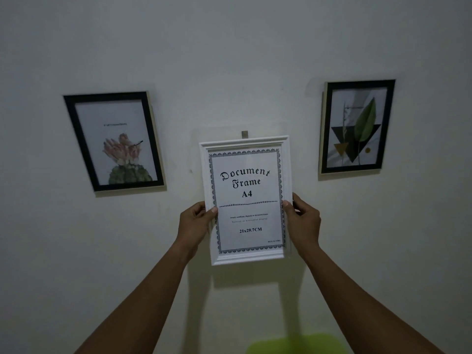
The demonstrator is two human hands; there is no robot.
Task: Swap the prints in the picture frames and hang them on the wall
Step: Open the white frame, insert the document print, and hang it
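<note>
A person's left hand (195,226) and right hand (304,221) grip the side edges of the white frame (249,259), thumbs curled over its front, its top edge just below a small wall hook (244,134). The cactus print (113,141) hangs left of it and the leaf print (356,127) right, both black-framed. Seemingly the hanging step: next, its back hanger must catch that hook.

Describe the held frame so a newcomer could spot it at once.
On the wall, between the black cactus frame and the black leaf frame, find the white frame, gripped at its sides by the left hand and right hand. It alone is white and shows a "Document Frame A4" sheet.
</note>
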